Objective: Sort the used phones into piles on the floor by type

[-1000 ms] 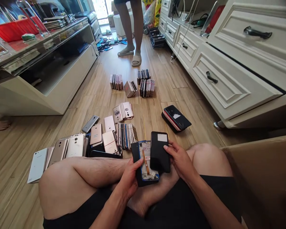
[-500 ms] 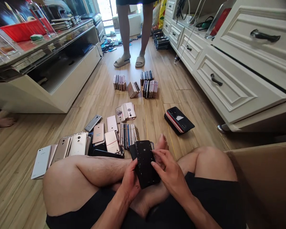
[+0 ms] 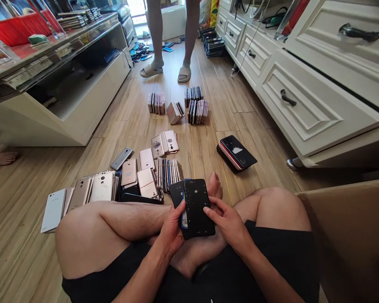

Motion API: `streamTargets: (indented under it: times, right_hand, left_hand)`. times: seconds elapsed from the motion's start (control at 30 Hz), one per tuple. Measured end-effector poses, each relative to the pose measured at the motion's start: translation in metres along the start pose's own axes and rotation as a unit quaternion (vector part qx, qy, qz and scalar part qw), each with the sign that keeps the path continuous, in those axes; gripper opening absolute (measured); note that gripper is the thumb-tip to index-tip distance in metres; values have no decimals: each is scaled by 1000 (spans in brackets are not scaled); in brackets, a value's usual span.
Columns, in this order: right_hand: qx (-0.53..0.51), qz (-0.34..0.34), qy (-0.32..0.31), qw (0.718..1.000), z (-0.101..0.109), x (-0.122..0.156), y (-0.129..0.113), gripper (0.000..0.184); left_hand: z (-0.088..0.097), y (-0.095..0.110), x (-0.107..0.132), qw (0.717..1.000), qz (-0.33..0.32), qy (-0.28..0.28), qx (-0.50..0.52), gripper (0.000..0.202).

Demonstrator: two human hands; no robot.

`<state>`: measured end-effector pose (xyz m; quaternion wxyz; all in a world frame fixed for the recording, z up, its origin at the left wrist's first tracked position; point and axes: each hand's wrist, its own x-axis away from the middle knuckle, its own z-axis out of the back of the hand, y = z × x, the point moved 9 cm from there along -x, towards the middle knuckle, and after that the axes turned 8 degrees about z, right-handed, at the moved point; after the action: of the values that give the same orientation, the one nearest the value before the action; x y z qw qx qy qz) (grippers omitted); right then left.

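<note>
- Two dark phones sit stacked over the crossed legs, a black phone on top of a blue-edged phone, raised off the floor where both hands reach them;
- left hand: grip closed on the stack's left side, seemingly bearing its weight;
- right hand: fingertips at the black phone's right edge, apparently steadying it; whether that grip is closed I cannot tell;
- many phones lie nearby in groups, seemingly kept by colour: gold phones near left, an on-edge row beside them, a black pile right;
- three far stacks stand on edge, leaning together for support;
- a cabinet runs along the right, a glass-topped table along the left;
- a person stands far off, in slippers.
</note>
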<state>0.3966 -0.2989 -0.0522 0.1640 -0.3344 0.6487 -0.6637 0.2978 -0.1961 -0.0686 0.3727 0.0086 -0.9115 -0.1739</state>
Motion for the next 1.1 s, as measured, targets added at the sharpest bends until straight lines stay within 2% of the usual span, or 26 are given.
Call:
streamTargets:
  times: [0.17,0.4,0.6,0.67,0.77,0.93,1.0,1.1]
  right_hand:
    - [-69,-17,22,997,2,0,-3,48]
    - [-121,-42,41,991,4,3,0,50]
    - [-157,-36,31,986,3,6,-7,42]
    - [-163,-36,10,986,-2,7,-11,38]
    - [-200,-58,-21,978,-13,9,-13,35]
    - [-208,-87,-80,971,-31,16,-12,37]
    - [-186,-85,-76,976,-29,17,-10,34]
    - [-130,-68,-52,988,-19,18,-11,36]
  left_hand:
    - [4,6,0,999,-24,14,-18,46]
    - [1,11,1,999,-33,13,-35,54]
    - [4,21,5,985,-111,55,-120,64]
    - [3,16,3,991,-85,41,-94,61]
    - [-6,0,1,999,8,-20,-24,68]
    - [-12,-14,1,995,77,-57,-25,75]
    - [-7,-12,-3,997,55,-35,-44,76]
    - [2,5,-4,992,-56,27,-109,61]
